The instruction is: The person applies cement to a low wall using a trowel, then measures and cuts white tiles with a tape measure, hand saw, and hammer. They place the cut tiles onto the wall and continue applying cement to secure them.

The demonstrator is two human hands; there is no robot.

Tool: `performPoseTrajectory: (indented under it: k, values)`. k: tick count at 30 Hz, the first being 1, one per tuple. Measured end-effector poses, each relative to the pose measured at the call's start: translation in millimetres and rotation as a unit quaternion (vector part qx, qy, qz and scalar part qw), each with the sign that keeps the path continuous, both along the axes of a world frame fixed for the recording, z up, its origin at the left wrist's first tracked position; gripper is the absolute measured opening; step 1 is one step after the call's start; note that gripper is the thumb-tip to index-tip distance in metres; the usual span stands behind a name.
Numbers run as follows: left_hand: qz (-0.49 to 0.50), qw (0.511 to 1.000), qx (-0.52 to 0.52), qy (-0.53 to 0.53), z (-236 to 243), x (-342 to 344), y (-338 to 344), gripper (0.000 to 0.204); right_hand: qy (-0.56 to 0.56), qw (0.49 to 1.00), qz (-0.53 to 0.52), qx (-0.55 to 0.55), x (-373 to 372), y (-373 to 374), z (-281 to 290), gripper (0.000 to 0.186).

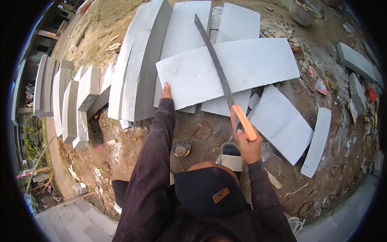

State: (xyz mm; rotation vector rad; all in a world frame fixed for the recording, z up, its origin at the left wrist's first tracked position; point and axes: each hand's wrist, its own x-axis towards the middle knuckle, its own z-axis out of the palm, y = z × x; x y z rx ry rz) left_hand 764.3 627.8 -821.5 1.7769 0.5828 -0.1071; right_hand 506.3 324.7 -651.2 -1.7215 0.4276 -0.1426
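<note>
A hand saw (217,60) with an orange handle lies across a white lightweight concrete block (262,60), its blade slanting up to the far left. My right hand (250,147) is wrapped round the saw's handle. At the block's near left corner, my left hand (166,92) grips the edge, its thumb on top and the other fingers hidden beneath. The block rests across other white blocks (185,32). Whether the blade has cut into the block, I cannot tell.
More blocks (143,68) stand on edge at the left. A slanting slab (282,125) and a narrow offcut (317,142) lie at the right. A tape measure (182,149) sits on the dirt near my sandalled foot (231,157). A bucket (302,13) stands at the far right.
</note>
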Motion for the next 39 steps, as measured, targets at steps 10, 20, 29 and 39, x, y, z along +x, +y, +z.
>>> performPoseTrajectory:
  k: [10, 20, 29, 39]
  values:
    - [0.0, 0.998, -0.064, 0.026, 27, -11, -12, 0.093, -0.001, 0.997, 0.033, -0.076, -77, -9, 24, 0.043]
    - [-0.031, 0.993, -0.076, 0.082, 93, -2, -28, 0.076, 0.017, 0.996, 0.036, -0.083, -79, 0, 45, 0.044]
    - [-0.06, 0.99, -0.093, 0.087, 88, 11, -47, 0.076, -0.012, 1.0, -0.012, -0.015, 15, 6, 28, 0.03]
    - [-0.051, 0.992, -0.09, 0.077, 74, 8, -40, 0.077, 0.06, 0.998, 0.03, 0.006, 42, -1, 47, 0.031]
